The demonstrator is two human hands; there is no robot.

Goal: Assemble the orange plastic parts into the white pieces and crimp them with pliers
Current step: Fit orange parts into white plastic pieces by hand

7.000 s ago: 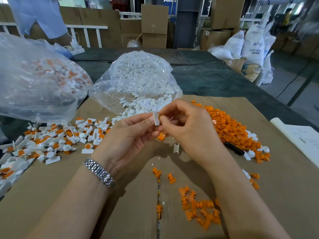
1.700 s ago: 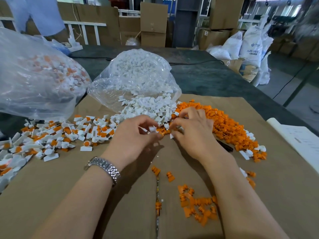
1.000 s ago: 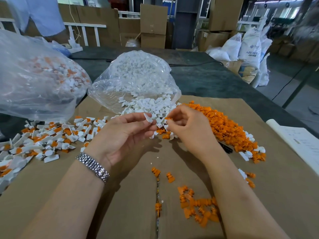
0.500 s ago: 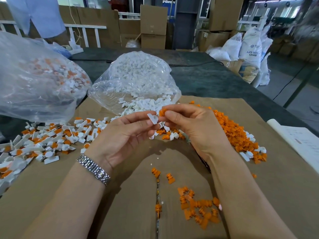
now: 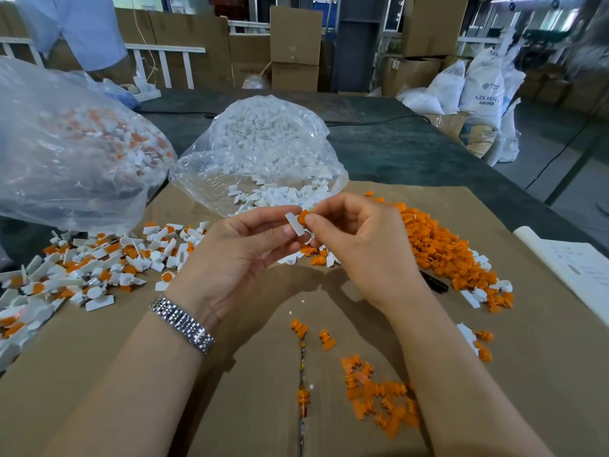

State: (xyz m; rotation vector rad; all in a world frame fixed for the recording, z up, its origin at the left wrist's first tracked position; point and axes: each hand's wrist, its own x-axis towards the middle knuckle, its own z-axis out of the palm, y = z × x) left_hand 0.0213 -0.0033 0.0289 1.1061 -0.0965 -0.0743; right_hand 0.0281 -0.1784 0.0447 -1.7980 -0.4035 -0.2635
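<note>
A single wide-angle camera sat on the person's head, looking forward and down over both forearms. It was close to the left hand (image 5: 230, 258) and right hand (image 5: 365, 245), which filled the middle of the view above the tabletop (image 5: 412, 153). The upper edge took in stacked cardboard boxes (image 5: 295, 44) well beyond, lines bowing outward.

My left hand (image 5: 227, 258): raised above the table, palm turned towards me, thumb and forefinger pinching a white piece (image 5: 295, 223). My right hand (image 5: 365, 245): raised opposite, fingers curled, fingertips pinching an orange part (image 5: 303, 216) against that piece. Forearms: both bare, converging.
</note>
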